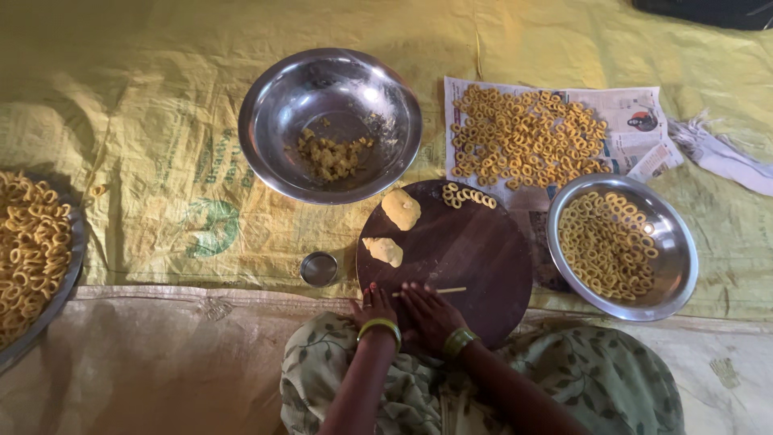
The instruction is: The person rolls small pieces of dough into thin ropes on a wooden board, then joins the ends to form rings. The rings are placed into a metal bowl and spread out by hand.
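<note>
Yellow woven sacking (161, 161) is covering the floor. Both hands, left hand (375, 306) and right hand (428, 314), fingers flattened, are rolling a thin dough strand (449, 291) on the round dark wooden board's (467, 250) near edge.

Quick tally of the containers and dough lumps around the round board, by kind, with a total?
Large steel bowls: 2, one with dough bits, one with rings
Steel tray of rings, at the left edge: 1
Small steel cup: 1
Dough lumps on the round board: 2
Total: 6
</note>
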